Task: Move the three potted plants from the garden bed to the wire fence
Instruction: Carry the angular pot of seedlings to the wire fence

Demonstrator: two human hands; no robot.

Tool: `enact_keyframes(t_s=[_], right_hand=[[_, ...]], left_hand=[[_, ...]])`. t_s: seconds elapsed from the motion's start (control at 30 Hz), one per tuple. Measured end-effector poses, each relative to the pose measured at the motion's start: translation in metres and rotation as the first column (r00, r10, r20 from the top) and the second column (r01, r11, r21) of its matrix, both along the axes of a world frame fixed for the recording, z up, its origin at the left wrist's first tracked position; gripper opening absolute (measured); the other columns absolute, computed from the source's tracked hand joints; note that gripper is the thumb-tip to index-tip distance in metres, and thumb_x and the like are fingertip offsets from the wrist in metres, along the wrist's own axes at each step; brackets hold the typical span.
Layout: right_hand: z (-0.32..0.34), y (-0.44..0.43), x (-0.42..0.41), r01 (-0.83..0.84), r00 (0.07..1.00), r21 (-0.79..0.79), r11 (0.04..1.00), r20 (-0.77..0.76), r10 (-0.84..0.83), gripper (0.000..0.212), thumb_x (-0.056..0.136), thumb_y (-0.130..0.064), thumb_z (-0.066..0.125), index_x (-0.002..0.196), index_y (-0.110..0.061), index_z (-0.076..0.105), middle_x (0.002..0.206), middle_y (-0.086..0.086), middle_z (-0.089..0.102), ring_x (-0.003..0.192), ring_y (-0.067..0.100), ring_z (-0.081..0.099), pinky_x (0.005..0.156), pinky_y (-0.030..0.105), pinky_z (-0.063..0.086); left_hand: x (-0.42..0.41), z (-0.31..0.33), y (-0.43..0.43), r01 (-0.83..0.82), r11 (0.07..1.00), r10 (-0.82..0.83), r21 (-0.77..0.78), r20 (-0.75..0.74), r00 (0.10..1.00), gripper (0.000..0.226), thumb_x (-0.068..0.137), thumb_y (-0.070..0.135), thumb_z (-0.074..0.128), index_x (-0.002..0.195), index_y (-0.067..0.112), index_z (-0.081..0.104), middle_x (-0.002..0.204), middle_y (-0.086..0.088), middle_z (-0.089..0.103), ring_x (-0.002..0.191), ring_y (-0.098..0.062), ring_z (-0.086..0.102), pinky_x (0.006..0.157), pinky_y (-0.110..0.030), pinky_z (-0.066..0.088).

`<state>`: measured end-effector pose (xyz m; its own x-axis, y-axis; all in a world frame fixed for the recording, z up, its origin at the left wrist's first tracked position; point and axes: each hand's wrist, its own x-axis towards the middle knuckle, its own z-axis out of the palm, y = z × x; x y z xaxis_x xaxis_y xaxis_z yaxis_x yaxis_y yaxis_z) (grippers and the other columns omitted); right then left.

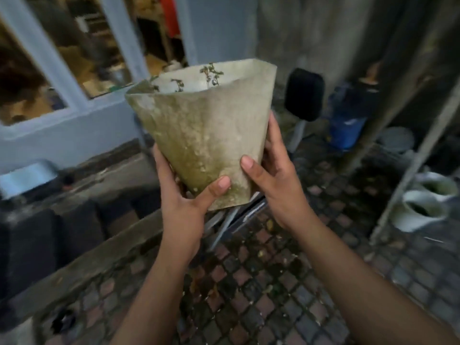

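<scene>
Damp brick paving (261,282) spreads below a pale blue window wall (74,138). A moss-stained, tapered plant pot (204,135) is held in the air above it, tilted away. The left hand (184,205) and right hand (278,185) each have their grip curled round its lower end. Thin seedlings (210,75) show inside.

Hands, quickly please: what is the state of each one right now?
Left hand: grips the plant pot near its base, thumb on the front.
Right hand: grips the same plant pot on the other side.
</scene>
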<state>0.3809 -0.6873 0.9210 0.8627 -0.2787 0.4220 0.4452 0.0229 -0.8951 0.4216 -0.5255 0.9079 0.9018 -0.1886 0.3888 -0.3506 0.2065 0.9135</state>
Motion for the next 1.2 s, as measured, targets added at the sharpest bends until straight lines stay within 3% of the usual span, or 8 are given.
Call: enact_keyframes(t_s=[0.17,0.37,0.5,0.63,0.8,0.93,1.03,1.2], right_hand=[[0.005,-0.122,-0.035,0.224,0.973,-0.064,0.973,-0.042,-0.227,0.077,0.097,-0.012,0.067,0.155,-0.039,0.024,0.168,0.007,0.033,0.154,0.022,0.037,0.124,0.049,0.034],[-0.007,-0.219,-0.076,0.443,0.894,-0.02,0.897,-0.063,-0.443,0.077,0.096,-0.017,0.072,0.152,-0.051,0.031,0.166,0.004,0.038,0.149,0.021,0.043,0.119,0.047,0.043],[-0.027,-0.264,-0.089,0.6,0.798,0.027,0.799,-0.076,-0.597,0.079,0.091,-0.028,0.074,0.152,-0.054,0.031,0.164,0.0,0.042,0.147,0.02,0.046,0.118,0.049,0.044],[-0.039,-0.303,-0.093,0.71,0.702,0.026,0.704,-0.11,-0.704,0.082,0.089,-0.037,0.08,0.152,-0.058,0.033,0.162,0.0,0.044,0.144,0.022,0.05,0.113,0.054,0.049],[-0.04,-0.351,-0.098,0.825,0.558,0.003,0.565,-0.161,-0.814,0.088,0.082,-0.046,0.085,0.152,-0.058,0.033,0.157,-0.004,0.049,0.141,0.025,0.053,0.108,0.06,0.051],[-0.045,-0.386,-0.106,0.89,0.454,0.043,0.453,-0.156,-0.877,0.09,0.083,-0.041,0.086,0.154,-0.056,0.033,0.159,-0.004,0.048,0.142,0.022,0.053,0.108,0.05,0.053],[-0.05,-0.417,-0.118,0.924,0.381,0.052,0.378,-0.152,-0.912,0.089,0.08,-0.046,0.087,0.15,-0.061,0.035,0.156,-0.008,0.051,0.14,0.019,0.055,0.105,0.042,0.055],[-0.058,-0.489,-0.157,0.946,0.323,0.034,0.321,-0.126,-0.938,0.09,0.077,-0.048,0.088,0.15,-0.061,0.036,0.157,-0.007,0.05,0.138,0.02,0.057,0.106,0.044,0.054]], left_hand=[[0.003,-0.007,-0.136,0.242,0.969,-0.245,-0.051,-0.071,0.967,0.129,0.065,0.051,0.097,0.165,0.045,0.015,0.169,0.009,0.038,0.15,-0.014,0.047,0.119,-0.052,0.045],[0.008,-0.02,-0.257,0.523,0.85,-0.525,-0.055,-0.031,0.85,0.116,0.075,0.033,0.095,0.163,0.048,0.02,0.169,0.008,0.038,0.152,-0.022,0.044,0.116,-0.058,0.046],[0.015,-0.033,-0.328,0.673,0.734,-0.678,-0.091,-0.043,0.733,0.115,0.072,0.027,0.095,0.163,0.044,0.026,0.164,0.006,0.045,0.148,-0.02,0.05,0.107,-0.039,0.056],[0.022,-0.05,-0.392,0.784,0.607,-0.793,-0.132,-0.05,0.607,0.11,0.074,0.018,0.088,0.161,0.047,0.028,0.159,0.012,0.051,0.143,-0.015,0.055,0.102,-0.033,0.058],[0.031,-0.054,-0.467,0.876,0.46,-0.888,-0.148,-0.088,0.451,0.115,0.07,0.034,0.095,0.161,0.051,0.026,0.162,0.009,0.047,0.145,-0.018,0.053,0.103,-0.038,0.058],[0.028,-0.056,-0.527,0.935,0.328,-0.942,-0.136,-0.118,0.313,0.117,0.069,0.039,0.097,0.161,0.05,0.025,0.161,0.009,0.05,0.143,-0.016,0.056,0.101,-0.035,0.059],[0.017,-0.06,-0.572,0.951,0.288,-0.953,-0.111,-0.131,0.273,0.119,0.066,0.043,0.099,0.16,0.052,0.026,0.16,0.009,0.051,0.143,-0.019,0.055,0.101,-0.038,0.059],[-0.025,-0.068,-0.651,0.962,0.248,-0.964,-0.113,-0.124,0.234,0.119,0.065,0.041,0.1,0.16,0.051,0.029,0.161,0.008,0.05,0.145,-0.02,0.054,0.1,-0.039,0.06]])
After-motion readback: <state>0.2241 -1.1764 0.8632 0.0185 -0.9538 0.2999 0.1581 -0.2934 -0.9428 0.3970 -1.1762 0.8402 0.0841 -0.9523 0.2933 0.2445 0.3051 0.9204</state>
